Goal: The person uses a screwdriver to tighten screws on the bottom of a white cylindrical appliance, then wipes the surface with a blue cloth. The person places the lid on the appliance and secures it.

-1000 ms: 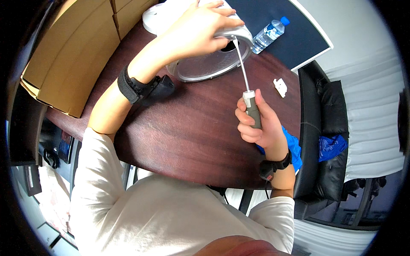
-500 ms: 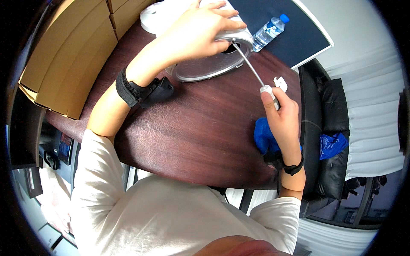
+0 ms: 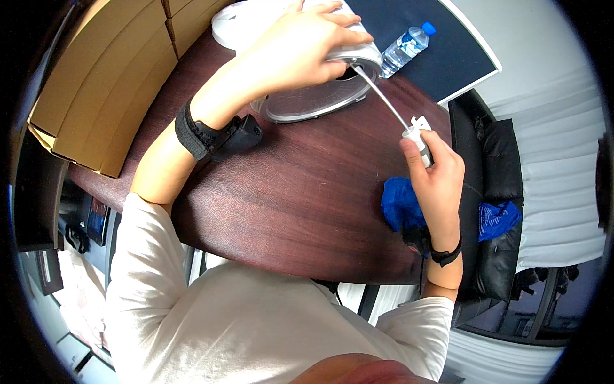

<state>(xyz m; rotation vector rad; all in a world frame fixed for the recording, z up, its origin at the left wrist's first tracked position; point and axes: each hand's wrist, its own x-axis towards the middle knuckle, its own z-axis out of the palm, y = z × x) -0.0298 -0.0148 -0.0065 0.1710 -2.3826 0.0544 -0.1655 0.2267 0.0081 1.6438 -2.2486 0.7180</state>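
My left hand (image 3: 309, 48) lies over the top of a white appliance (image 3: 224, 29), its fingers spread across the casing and its thumb by the rim, gripping it. An oval metal-edged frame (image 3: 304, 114) with a greyish see-through panel forms the side of the appliance facing me. In my right hand (image 3: 438, 169) is a screwdriver (image 3: 384, 97) with a white and grey handle, my thumb laid along it. Its long shaft slants up and left to the right end of the frame, just past my left fingers. What the tip touches is too small to tell.
A water bottle (image 3: 409, 48) with a blue cap lies behind the appliance. A small white piece (image 3: 422, 121) sits beyond the screwdriver handle, and a blue cloth-like item (image 3: 400, 205) rests by my right wrist. Cardboard boxes (image 3: 96, 96) line the left of the brown table (image 3: 300, 205).
My right hand and the screwdriver handle have shifted a little to the right. The screwdriver's tip stays at the frame's right end, and my left hand keeps nearly the same place.
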